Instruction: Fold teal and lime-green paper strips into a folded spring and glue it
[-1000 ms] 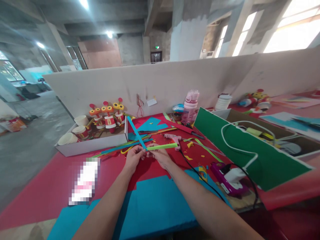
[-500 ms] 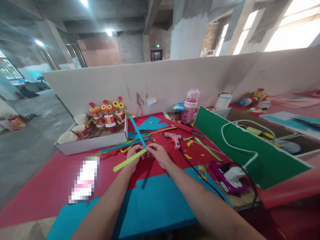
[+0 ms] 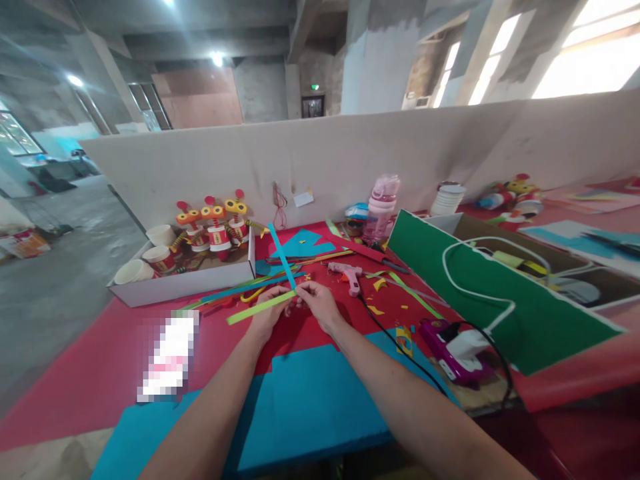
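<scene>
A blue paper strip (image 3: pixel 283 257) and a yellow-green paper strip (image 3: pixel 253 312) meet at one end between my fingertips, at an angle to each other. The blue one points away toward the back wall; the green one runs left across my left hand (image 3: pixel 270 316). My right hand (image 3: pixel 317 305) pinches the joined ends between thumb and fingers. The left fingers are closed at the same corner, partly hidden beneath the green strip. A pink glue gun (image 3: pixel 349 275) lies on the red table covering just beyond my right hand.
Paper-cup figures (image 3: pixel 218 233) and cups stand in a white box (image 3: pixel 190 287) on the left. At right are a purple power strip (image 3: pixel 453 353), a green-sided box (image 3: pixel 480 300) and a pink bottle (image 3: pixel 381 210). Blue sheets (image 3: pixel 320 400) lie under my forearms; a black cord (image 3: pixel 385 340) crosses the table.
The strips have tilted slightly: the blue strip's far end has shifted right and up, and the green strip's free end has risen. Both hands keep their pinch, a little farther from me.
</scene>
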Tool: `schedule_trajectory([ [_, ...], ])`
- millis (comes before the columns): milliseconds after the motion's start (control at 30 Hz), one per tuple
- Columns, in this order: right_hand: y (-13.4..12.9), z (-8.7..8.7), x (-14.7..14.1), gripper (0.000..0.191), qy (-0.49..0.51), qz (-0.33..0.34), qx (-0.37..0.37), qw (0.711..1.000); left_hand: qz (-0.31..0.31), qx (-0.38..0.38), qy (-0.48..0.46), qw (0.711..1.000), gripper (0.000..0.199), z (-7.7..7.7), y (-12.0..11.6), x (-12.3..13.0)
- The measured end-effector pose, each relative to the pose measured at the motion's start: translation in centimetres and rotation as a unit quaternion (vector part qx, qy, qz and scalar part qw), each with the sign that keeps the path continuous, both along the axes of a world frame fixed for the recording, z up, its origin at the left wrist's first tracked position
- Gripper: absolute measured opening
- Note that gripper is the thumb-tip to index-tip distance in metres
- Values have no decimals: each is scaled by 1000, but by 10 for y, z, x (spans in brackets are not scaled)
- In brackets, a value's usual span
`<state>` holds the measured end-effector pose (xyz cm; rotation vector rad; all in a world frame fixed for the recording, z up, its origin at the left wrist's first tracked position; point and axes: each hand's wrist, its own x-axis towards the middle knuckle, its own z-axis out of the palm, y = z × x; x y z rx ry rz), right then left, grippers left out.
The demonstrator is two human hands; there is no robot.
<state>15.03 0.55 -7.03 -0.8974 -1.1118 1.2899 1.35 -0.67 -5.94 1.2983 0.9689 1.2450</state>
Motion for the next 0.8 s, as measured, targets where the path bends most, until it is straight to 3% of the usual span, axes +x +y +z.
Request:
schedule_trajectory([
  [200,-1,2,1,22,-40,-60,71,995,7,-4,39,999,30,4,-3,1],
  [367,-3,3,-2,23,-22,-4,45,999,63,14,51,997,24,4,1,-3],
  [533,0,2,1,30,-16,65,23,997,51,2,69,996,23,5,1,-3],
  [800,-3,7,7,30,-66,55,17,996,46,11,69,996,21,7,-3,-2],
])
